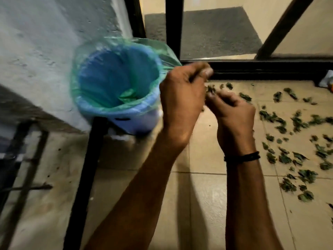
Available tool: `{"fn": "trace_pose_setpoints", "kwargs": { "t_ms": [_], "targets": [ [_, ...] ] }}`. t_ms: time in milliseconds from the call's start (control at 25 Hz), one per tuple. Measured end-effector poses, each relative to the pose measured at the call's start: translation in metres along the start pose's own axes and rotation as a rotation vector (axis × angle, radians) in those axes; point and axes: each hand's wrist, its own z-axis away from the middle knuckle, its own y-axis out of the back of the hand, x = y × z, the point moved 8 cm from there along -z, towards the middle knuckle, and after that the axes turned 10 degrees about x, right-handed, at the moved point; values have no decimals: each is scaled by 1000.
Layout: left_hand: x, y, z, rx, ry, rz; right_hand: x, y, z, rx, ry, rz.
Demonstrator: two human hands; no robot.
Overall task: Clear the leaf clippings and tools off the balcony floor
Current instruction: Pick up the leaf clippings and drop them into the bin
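A blue bin [137, 121] lined with a green plastic bag [115, 78] stands by the white wall, with a few green scraps at its bottom. My left hand [182, 94] is just right of the bin's rim, its fingers curled and pinching the bag's stretched edge. Close beside it, my right hand [232, 112] pinches a small clump of leaf clippings [210, 88] at its fingertips. Several more leaf clippings [288, 141] lie scattered over the beige floor tiles to the right. No tools are visible.
A black metal post [84, 163] slants down in front of the bin. A black door frame [252, 69] with glass runs along the back, and a dark mat [216, 33] lies beyond it. A white object [326, 80] sits at the far right edge.
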Motion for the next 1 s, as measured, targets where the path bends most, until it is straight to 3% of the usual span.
{"fn": "trace_pose_setpoints", "kwargs": {
  "t_ms": [160,240,400,720,880,1000],
  "targets": [
    [-20,96,-61,172,-6,-143,-37,-104,13,-226,156,51],
    [-49,121,-77,128,74,-258,-32,-153,11,-319,281,272],
    [-84,145,-82,117,172,-433,-4,-198,8,-421,307,519],
    [-60,129,-70,265,148,-194,-25,-155,7,-283,250,202],
    [-33,78,-41,212,63,-7,-32,-100,-1,-169,161,40],
    [-26,28,-14,72,24,7,-18,-45,-20,-40,115,70]
  ]
}}
